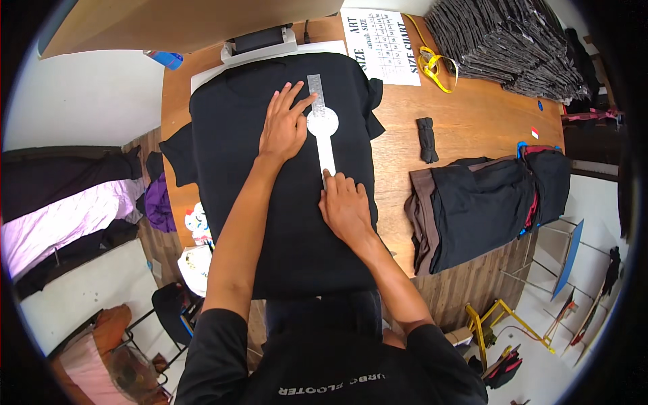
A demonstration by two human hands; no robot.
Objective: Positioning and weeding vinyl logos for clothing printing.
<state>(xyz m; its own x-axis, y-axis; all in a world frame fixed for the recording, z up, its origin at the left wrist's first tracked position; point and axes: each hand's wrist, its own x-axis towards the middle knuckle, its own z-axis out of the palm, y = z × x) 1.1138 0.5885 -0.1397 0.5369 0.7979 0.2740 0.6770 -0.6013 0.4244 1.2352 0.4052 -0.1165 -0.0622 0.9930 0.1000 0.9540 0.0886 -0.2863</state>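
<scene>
A black T-shirt (277, 223) is spread flat over a board on the table, its sleeves hanging past the sides. On its chest lies a white strip with a round disc (323, 122), placed lengthwise. A clear ruler (314, 88) extends from the disc toward the collar. My left hand (283, 127) rests on the shirt with fingers spread, one fingertip touching the ruler. At the strip's near end, my right hand (347, 202) has its fingers bent and pressed together, gripping that end.
On the wooden table (398, 128) are a dark rolled bundle (426, 140), folded dark garments (479, 202), a printed chart (381, 46), a yellow measuring tape (428, 64) and a tall stack of black packages (506, 44). A brown panel (182, 27) overhangs the far left.
</scene>
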